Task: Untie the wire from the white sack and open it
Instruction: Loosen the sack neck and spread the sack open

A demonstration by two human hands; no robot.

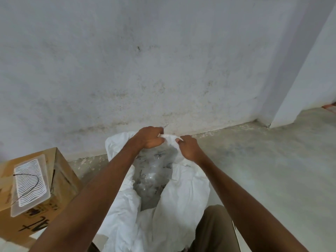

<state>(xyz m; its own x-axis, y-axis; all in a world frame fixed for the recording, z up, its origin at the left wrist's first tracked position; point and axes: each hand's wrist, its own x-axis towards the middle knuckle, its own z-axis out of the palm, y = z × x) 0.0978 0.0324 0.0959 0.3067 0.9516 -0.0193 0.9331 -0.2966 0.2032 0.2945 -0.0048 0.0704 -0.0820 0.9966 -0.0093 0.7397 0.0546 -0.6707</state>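
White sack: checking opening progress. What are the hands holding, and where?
Both the left hand and right hand pinch the white sack at its far rim.

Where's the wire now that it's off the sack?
In the head view, the black wire lies at the far left on a clear plastic tray atop the cardboard box, left of the white sack.

Single head-worn view, wide-angle, looking forward and steeply down. Close to the work: both forearms enter from the bottom edge and meet just below frame centre, left hand [150, 137] and right hand [189, 148] at the far rim of the white sack [183, 199]. Upper two thirds filled by the wall [145, 60], near and head-on. Floor [263, 160] across the right and lower right. Cardboard box [60, 171] at lower left edge. Straight lines bowed toward the frame edges. No second view to overlap.
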